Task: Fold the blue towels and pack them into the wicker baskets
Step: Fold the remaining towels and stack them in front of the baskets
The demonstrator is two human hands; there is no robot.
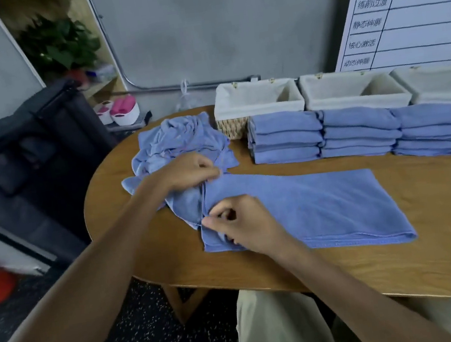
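A blue towel (316,207) lies spread flat on the wooden table (405,261) in front of me. My left hand (189,170) pinches its far left corner. My right hand (240,223) pinches the near left edge of the same towel. Behind my left hand lies a crumpled heap of unfolded blue towels (179,142). Three stacks of folded blue towels (358,132) stand in a row further right. Behind them are three wicker baskets with white liners: the left one (255,100), the middle one (352,92) and the right one (443,82), with nothing visible inside.
A dark folded cart (28,158) stands left of the table. A white board with a printed chart (409,5) leans against the wall at the back right. A potted plant (59,46) and a white and pink object (123,110) sit at the back left. My knees show under the table's near edge.
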